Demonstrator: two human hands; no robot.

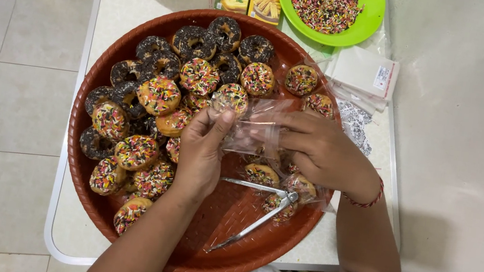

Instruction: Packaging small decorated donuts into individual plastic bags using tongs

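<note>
Head view looks straight down on a white tabletop (pixel 112 7) that carries a large round reddish-brown plastic tray (pixel 226 255), and most of the work, judging from how things lie, is not yet done: a big heap of small ring doughnuts with chocolate glaze and coloured sprinkles (pixel 159 100) sits unwrapped on the tray's left half, while only a few doughnuts already sealed in clear wrap (pixel 284 191) lie under the right forearm. Behind the tray stands a lime-green plate of loose sprinkles (pixel 366 21), with a stack of flat clear bags (pixel 366 71) beside it. Metal tongs (pixel 259 216) rest untouched on the bare part of the tray. Between the two hands is a small clear plastic bag (pixel 249 127); the left hand (pixel 201 149) pinches its edge between thumb and fingers, and the right hand (pixel 318 149) is curled closed around its other side. Whether a doughnut is already inside cannot be told.
</note>
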